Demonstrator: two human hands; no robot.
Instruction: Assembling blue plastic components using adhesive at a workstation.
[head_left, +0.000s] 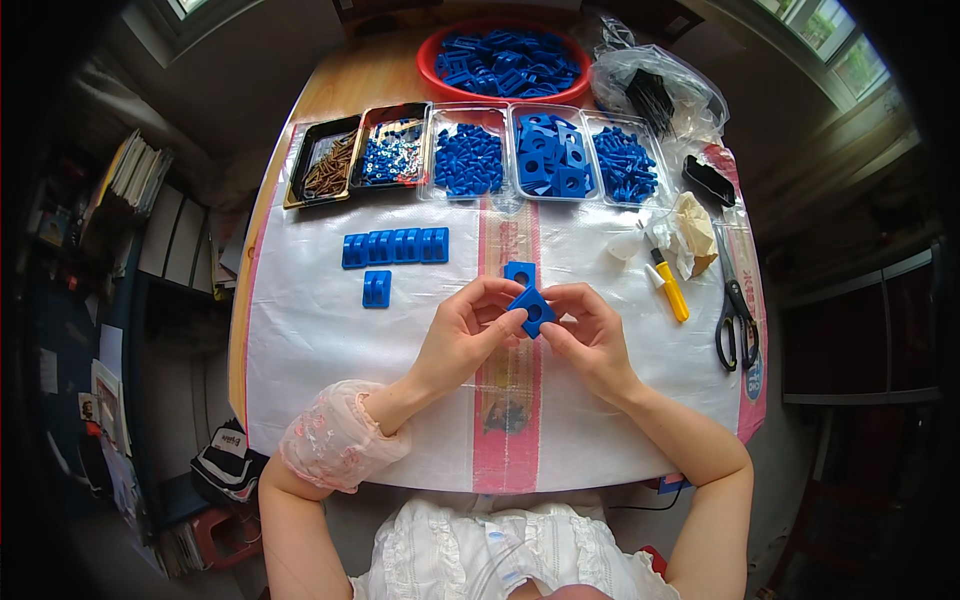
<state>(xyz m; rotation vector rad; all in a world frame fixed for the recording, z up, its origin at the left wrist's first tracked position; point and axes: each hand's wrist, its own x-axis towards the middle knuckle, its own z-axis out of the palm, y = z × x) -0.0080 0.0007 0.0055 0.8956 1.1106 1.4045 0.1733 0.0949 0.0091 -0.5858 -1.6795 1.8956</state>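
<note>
The left hand (465, 325) is pinching one side of a blue plate (528, 297) with thumb and fingers, while the right hand (593, 335) is gripping the opposite side. The plate is sitting cornerwise in the fingers, its round hole showing, over the middle of the table (335, 80). A second blue plate (520, 267) is peeping out just beyond it; whether the fingers are holding that one too, I cannot tell.

The gripped piece is looking like moulded plastic: probably light, stiff, a little slick on its flat faces and hardly fragile. Its opposite edges are likely offering the surest hold, leaving the hole uncovered.

Farther out, toward the table's left edge, a row of blue ridged pieces (395, 247) is lying, with a single ridged piece (376, 289) resting just nearer. A yellow bottle (672, 292) and scissors (737, 305) are lying toward the right edge. Five trays (320, 203) are standing in line toward the far edge, a red basin (437, 88) sitting beyond them.
</note>
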